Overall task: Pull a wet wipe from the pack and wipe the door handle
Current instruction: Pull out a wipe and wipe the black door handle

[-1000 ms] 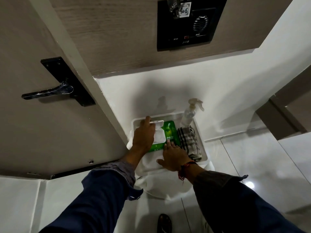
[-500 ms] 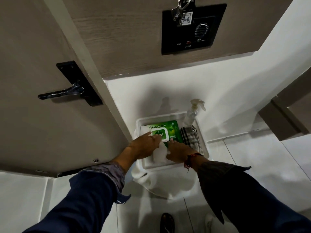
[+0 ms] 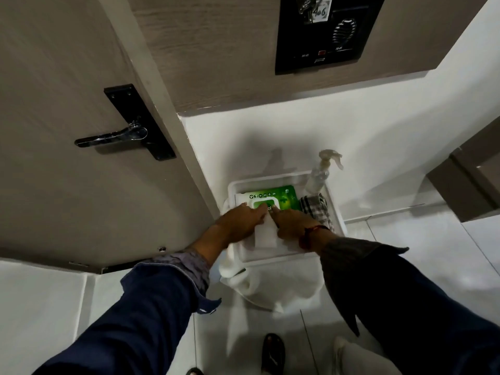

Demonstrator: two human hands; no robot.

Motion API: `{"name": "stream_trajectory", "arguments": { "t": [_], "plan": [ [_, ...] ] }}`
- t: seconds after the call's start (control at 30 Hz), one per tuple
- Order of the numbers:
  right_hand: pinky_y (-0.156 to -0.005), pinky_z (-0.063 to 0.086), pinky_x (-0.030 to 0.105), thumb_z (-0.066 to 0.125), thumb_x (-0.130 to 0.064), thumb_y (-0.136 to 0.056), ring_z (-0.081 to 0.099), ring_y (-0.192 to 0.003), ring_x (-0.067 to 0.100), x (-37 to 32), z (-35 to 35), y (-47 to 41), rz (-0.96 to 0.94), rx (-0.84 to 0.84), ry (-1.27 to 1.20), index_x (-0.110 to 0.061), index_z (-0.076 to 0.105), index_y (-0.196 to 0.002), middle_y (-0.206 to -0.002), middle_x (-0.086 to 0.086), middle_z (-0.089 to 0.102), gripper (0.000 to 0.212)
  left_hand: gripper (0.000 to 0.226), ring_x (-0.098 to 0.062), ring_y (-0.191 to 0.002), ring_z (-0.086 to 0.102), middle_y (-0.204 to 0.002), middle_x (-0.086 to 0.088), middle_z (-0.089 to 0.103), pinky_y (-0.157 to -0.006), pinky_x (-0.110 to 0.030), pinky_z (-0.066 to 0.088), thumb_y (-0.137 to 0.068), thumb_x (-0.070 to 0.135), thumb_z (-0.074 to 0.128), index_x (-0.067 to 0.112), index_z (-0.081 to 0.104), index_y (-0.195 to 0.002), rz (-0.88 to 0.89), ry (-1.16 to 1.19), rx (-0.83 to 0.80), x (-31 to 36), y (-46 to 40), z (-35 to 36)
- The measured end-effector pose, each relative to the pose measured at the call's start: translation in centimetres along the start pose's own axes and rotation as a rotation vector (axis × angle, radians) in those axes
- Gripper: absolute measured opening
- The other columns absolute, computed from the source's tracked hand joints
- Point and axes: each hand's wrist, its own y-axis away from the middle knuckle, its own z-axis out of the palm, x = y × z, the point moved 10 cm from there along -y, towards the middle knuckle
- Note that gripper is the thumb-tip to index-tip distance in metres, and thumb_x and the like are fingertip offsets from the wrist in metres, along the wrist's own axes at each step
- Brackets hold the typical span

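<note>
Both hands were at the green wipe pack [image 3: 281, 199], which lay flat in a white tray [image 3: 336, 212] on the floor against the far wall. The left hand [image 3: 240, 221] and right hand [image 3: 293, 224] met fingertip to fingertip at the pack's white lid. A white wipe [image 3: 266, 234] trailed toward the near side between them; which hand pinched it could not be told. The door handle [image 3: 112, 136] lay up and well to the left, its lever horizontal, on the left hand's side.
</note>
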Motion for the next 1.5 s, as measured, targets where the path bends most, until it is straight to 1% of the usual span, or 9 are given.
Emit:
{"name": "stream_trajectory", "arguments": {
  "t": [0.17,0.37,0.5,0.77,0.93,1.1,1.17,1.3,1.5],
  "plan": [
    [-0.109,0.045,0.041,0.053,-0.011,-0.103,0.056,-0.135,0.035,-0.3,-4.5,0.7,0.045,0.131,-0.387,0.004,0.059,-0.143,-0.145,0.020,0.059,0.043,0.009,-0.024,-0.070,0.062,-0.082,-0.009,0.066,-0.061,-0.037,0.049,-0.102,0.020,0.052,0.023,0.047,-0.095,-0.173,0.261,0.159,-2.8,2.7,-4.6],
    [-0.057,0.051,0.015,0.068,0.005,-0.090,0.062,-0.073,0.013,-8.1,-8.0,3.6,-0.102,0.181,-0.887,-0.011,0.074,-0.095,-0.085,0.002,0.070,0.018,0.012,-0.024,-0.089,0.071,-0.101,-0.008,0.072,-0.074,-0.037,0.056,-0.101,0.017,0.057,0.024,0.054,-0.110,-0.260,0.623,0.425,-5.4,8.8,-10.0],
    [-0.083,0.060,0.054,0.069,0.007,-0.091,0.064,-0.084,0.030,-14.0,-9.4,5.3,-0.153,0.240,-1.008,-0.004,0.067,-0.078,-0.089,0.017,0.064,0.017,0.022,-0.020,-0.091,0.065,-0.102,-0.004,0.070,-0.073,-0.017,0.050,-0.096,0.006,0.063,0.010,0.061,-0.117,-0.313,0.717,0.619,-8.8,13.9,-13.6],
    [-0.058,0.048,0.027,0.072,-0.001,-0.093,0.056,-0.060,0.015,-26.0,-10.1,6.4,-0.366,0.237,-0.835,-0.013,0.071,-0.081,-0.061,-0.002,0.060,0.017,0.022,-0.009,-0.076,0.076,-0.089,-0.002,0.078,-0.058,-0.020,0.058,-0.088,0.020,0.080,0.010,0.072,-0.106,-0.341,1.136,0.376,-13.6,21.0,-15.5],
    [-0.085,0.054,0.034,0.061,-0.008,-0.094,0.068,-0.091,0.025,-29.2,-14.0,8.1,-0.385,0.580,-0.335,-0.013,0.072,-0.107,-0.091,0.002,0.071,0.018,0.028,-0.036,-0.105,0.071,-0.115,-0.025,0.071,-0.084,-0.048,0.063,-0.099,0.005,0.062,-0.009,0.062,-0.124,-0.504,1.241,0.596,-17.1,23.3,-16.4],
    [-0.128,0.029,0.048,0.066,-0.015,-0.085,0.028,-0.158,0.036,-30.2,-20.4,12.7,-0.399,0.999,0.287,0.000,0.031,-0.162,-0.168,0.021,0.032,0.085,0.032,-0.032,-0.100,0.068,-0.108,-0.017,0.071,-0.082,-0.033,0.055,-0.104,0.007,0.044,0.005,0.065,-0.127,-0.683,0.824,1.157,-18.7,28.2,-22.5],
    [-0.131,0.020,0.052,0.064,-0.023,-0.090,0.009,-0.163,0.036,-29.3,-22.9,13.2,-0.316,1.074,0.383,0.002,0.017,-0.166,-0.174,0.022,0.011,0.093,0.046,-0.031,-0.132,0.056,-0.145,-0.017,0.057,-0.105,-0.035,0.050,-0.104,-0.001,0.039,0.014,0.051,-0.145,-0.662,0.622,1.276,-17.9,28.9,-24.6],
    [-0.131,0.017,0.054,0.061,-0.033,-0.095,0.000,-0.163,0.037,-27.4,-25.9,12.5,-0.252,1.163,0.513,0.003,0.009,-0.166,-0.174,0.023,-0.002,0.095,0.066,-0.025,-0.158,0.008,-0.170,-0.011,0.011,-0.129,-0.049,0.015,-0.101,0.002,0.048,0.009,0.019,-0.160,-0.717,0.114,1.111,-16.5,25.1,-25.0],
    [-0.131,0.017,0.053,0.043,-0.041,-0.101,-0.001,-0.163,0.038,-26.0,-25.9,9.3,-0.290,1.263,0.593,0.003,0.006,-0.166,-0.174,0.023,-0.006,0.087,0.078,-0.026,-0.159,0.006,-0.171,-0.011,0.003,-0.128,-0.055,0.010,-0.105,0.051,0.036,0.007,0.007,-0.161,-0.755,-0.005,0.993,-16.8,19.7,-20.6]
  ]
}}
